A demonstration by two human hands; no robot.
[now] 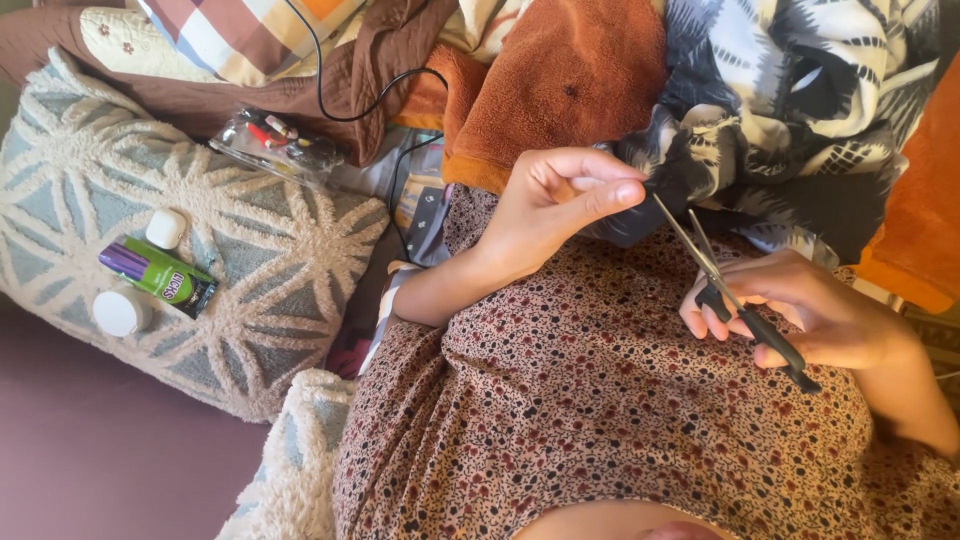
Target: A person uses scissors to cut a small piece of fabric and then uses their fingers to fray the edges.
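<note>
The scissors (735, 300) lie in the right hand (810, 315), fingers (715, 320) curled shut through and around the black handles, the blades slightly parted and pointing up toward the left hand's fingertips. The left hand (545, 210) pinches something small, thumb and forefinger (610, 195) pressed together; what they grip is too slight to make out, perhaps a thread or a fabric edge. Just beyond those fingertips lies the dark patterned cloth (790, 110), with the orange towel (560, 80) behind the knuckles.

The likely trouble: the blade tips sit very near the left thumb, so a hasty snip could nick skin. The blades could also catch the patterned cloth or the floral dress (600, 400) below the wrists, since both lie close beneath the cutting line.
</note>
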